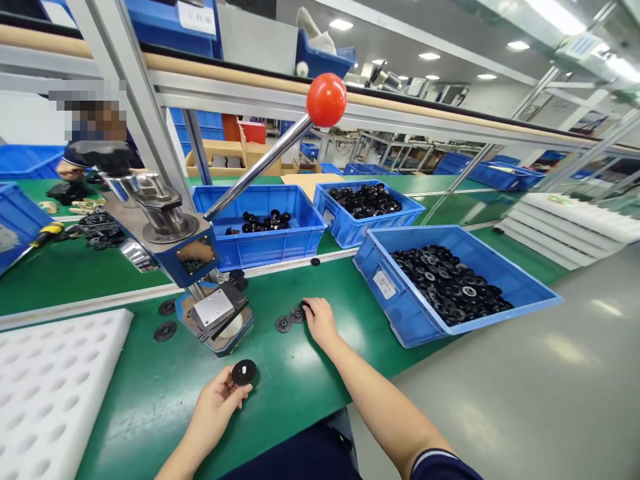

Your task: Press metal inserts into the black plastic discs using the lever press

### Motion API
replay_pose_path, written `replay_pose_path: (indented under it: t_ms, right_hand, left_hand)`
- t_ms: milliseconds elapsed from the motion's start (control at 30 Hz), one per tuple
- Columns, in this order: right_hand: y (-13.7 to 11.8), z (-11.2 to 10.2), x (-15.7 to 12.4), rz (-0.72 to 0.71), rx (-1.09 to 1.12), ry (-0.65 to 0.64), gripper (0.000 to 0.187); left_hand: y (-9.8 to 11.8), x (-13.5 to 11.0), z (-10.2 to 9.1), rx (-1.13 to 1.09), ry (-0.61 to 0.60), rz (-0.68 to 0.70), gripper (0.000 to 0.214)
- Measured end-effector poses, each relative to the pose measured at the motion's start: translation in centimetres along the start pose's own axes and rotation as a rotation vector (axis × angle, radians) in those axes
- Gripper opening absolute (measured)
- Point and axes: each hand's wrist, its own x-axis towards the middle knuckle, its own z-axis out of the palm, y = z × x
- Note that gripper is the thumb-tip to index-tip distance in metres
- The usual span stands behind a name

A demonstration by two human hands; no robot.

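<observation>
My left hand [216, 403] pinches a round black disc [244, 372] with a white centre, just in front of the hand press [200, 293]. My right hand [319, 321] rests on the green bench [280, 393], fingers curled onto a small black part [306, 307] at its fingertips. Two more black discs [290, 320] lie just left of that hand. The press has a long steel lever ending in a red ball [326, 99].
Three blue bins hold black parts: one near right [450, 283], two behind [260, 227] [367, 210]. A white foam tray with holes [45, 387] lies at left. Loose discs [165, 330] sit beside the press. Another person [95, 143] works across the bench. White foam sheets [570, 223] are stacked at right.
</observation>
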Motion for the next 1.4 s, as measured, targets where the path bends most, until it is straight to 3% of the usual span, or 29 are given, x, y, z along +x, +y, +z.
replay_pose_path:
  t_ms: [233,433,767,1033,1233,1300,1400]
  right_hand:
    - [0.5,-2.3,-4.3,0.115,-0.049,0.055,0.041]
    - [0.3,-1.8,-4.4,0.137,-0.026,0.013,0.043]
    - [-0.1,-2.1,-4.7,0.177,-0.001,-0.045,0.038]
    - [-2.3,-2.5,-5.6,0.146,0.038,-0.086,0.045]
    - [-2.6,-2.0,-5.6,0.162,0.116,-0.032,0.044]
    - [-3.6,-1.7,-5.9,0.137,0.233,-0.036,0.042]
    - [-7.1,-1.5,-6.8,-0.015,0.422,-0.119,0.039]
  left_hand:
    - [1.3,-0.6,-0.3,0.068,-0.028,0.026,0.029]
    - [2.1,-1.0,-0.1,0.064,0.116,0.054,0.033]
    - [0.6,-0.9,0.1,0.130,0.109,0.101,0.024]
    - [2.7,-1.3,0.4,0.120,0.045,0.154,0.016]
    - [2.8,-1.1,0.7,0.128,0.037,0.141,0.016]
    - [2.5,-1.0,0.7,0.184,0.028,0.194,0.013]
    - [1.8,-0.9,0.6,0.258,0.010,0.269,0.013]
